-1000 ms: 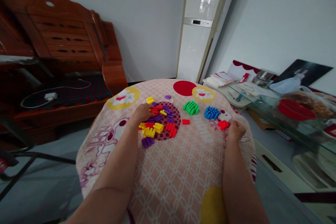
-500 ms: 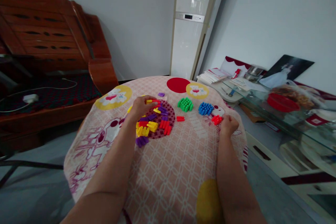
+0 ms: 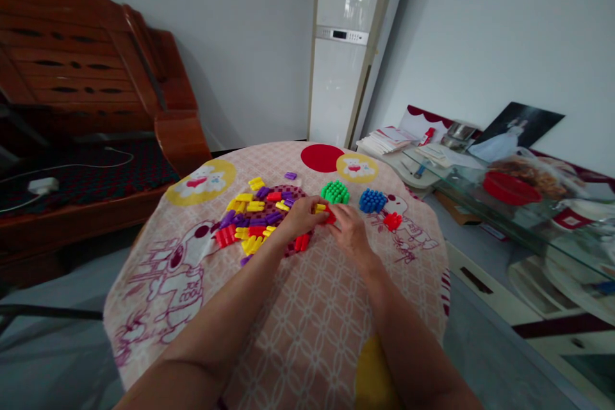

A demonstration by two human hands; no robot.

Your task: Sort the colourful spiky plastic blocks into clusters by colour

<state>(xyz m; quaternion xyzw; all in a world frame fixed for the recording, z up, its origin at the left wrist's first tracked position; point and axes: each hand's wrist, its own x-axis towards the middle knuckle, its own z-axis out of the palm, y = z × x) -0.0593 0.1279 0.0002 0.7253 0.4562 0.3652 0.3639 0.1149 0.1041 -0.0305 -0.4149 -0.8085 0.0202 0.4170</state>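
Observation:
My left hand (image 3: pixel 302 218) is closed on a small yellow plastic piece (image 3: pixel 320 207) near the middle of the table. Against it, my right hand (image 3: pixel 352 234) pinches a red plastic piece (image 3: pixel 330 215); how the red and yellow pieces meet is partly covered by fingers. To the left lies a loose spread of finger-shaped pieces, with yellow (image 3: pixel 252 245), red (image 3: pixel 225 236) and purple (image 3: pixel 230 218) ones mixed. Beyond my hands stands a green cluster (image 3: pixel 335 191). A blue cluster (image 3: pixel 372 200) and a small red cluster (image 3: pixel 393 221) sit further right.
The round table wears a patterned cloth (image 3: pixel 298 333). At the right, a glass-topped cabinet (image 3: pixel 461 189) carries papers, a red bowl (image 3: pixel 512 188) and bagged food. A wooden bench (image 3: pixel 177 141) stands at the left, a tall white air conditioner (image 3: pixel 336 83) behind.
My left hand has moved right from the mixed pieces, carrying yellow and red. My right hand has left the small red cluster and come in to meet it at the middle.

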